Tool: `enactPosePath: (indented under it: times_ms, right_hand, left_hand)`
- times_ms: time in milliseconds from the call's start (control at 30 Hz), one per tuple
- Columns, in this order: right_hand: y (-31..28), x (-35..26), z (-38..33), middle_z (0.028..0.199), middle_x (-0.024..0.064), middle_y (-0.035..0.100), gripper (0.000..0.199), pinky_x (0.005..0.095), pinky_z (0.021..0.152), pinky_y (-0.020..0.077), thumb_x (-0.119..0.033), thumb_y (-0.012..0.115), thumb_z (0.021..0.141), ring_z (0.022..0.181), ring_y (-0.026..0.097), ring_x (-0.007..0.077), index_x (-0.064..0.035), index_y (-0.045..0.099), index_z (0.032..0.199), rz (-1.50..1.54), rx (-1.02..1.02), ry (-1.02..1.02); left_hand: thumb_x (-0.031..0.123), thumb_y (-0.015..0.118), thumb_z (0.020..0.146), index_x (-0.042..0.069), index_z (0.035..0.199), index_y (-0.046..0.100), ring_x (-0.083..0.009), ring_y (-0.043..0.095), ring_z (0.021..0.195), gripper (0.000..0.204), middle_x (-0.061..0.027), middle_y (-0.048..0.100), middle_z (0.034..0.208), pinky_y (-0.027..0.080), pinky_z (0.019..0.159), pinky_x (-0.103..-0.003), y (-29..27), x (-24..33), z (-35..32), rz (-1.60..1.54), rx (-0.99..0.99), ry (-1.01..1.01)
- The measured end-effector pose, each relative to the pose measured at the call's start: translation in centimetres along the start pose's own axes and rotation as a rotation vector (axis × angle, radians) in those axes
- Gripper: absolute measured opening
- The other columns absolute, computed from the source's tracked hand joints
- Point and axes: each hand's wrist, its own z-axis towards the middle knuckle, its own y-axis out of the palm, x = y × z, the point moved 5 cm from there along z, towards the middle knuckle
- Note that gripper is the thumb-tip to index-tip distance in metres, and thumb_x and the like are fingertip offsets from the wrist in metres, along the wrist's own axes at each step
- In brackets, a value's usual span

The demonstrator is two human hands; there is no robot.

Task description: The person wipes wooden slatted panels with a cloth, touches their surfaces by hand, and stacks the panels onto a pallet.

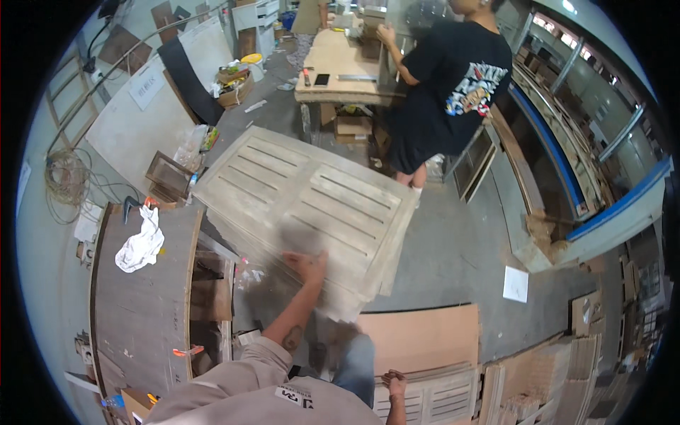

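Observation:
Pale, slatted wooden door panels [283, 177] lie stacked in front of me, the top one with several dark parallel slots. My left hand [308, 268] reaches over the near edge of the top panel. Its fingers are closed around a grey, pad-like thing [303, 235], smeared by motion, so its exact kind does not show. Low in the view, my right hand [395, 383] is held close by my leg, above more slotted panels [439, 397]. The fingers there are curled in, and what they hold, if anything, cannot be made out.
A dark-topped bench [142, 304] with a white cloth [142, 241] stands at left. Beyond the panels, a person in black [453, 78] works beside a wooden table [340, 60]. A flat brown board [418, 336] and stacked panels [567, 375] stand at lower right.

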Motion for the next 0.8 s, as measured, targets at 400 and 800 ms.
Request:
enactPosePath:
  times_ms: [400,800]
  right_hand:
    - [22.0,-36.3,0.5,0.109,0.0263,0.055,0.037,0.0450,0.088,0.0431,-0.011,0.058,0.085,0.105,0.054,0.0382,0.0076,0.052,0.116,-0.831,0.098,-1.101]
    - [32.4,-28.1,-6.9,0.133,0.0331,0.035,0.054,0.0523,0.099,0.0347,-0.027,0.058,0.083,0.121,0.037,0.0471,0.0078,0.046,0.123,-1.414,-0.207,-1.151]
  left_hand:
    - [0.039,0.081,0.063,-0.013,0.141,0.000,-0.0339,0.016,0.140,0.123,-0.0297,0.010,0.149,0.018,0.114,-0.036,-9.0,-6.1,-4.0,-0.166,-0.115,-0.281]
    - [0.047,0.076,0.069,-0.006,0.082,0.063,-0.0348,0.065,0.085,0.057,-0.0230,0.066,0.090,0.050,0.073,-0.039,-30.4,-10.9,-5.6,-0.078,0.135,-0.441]
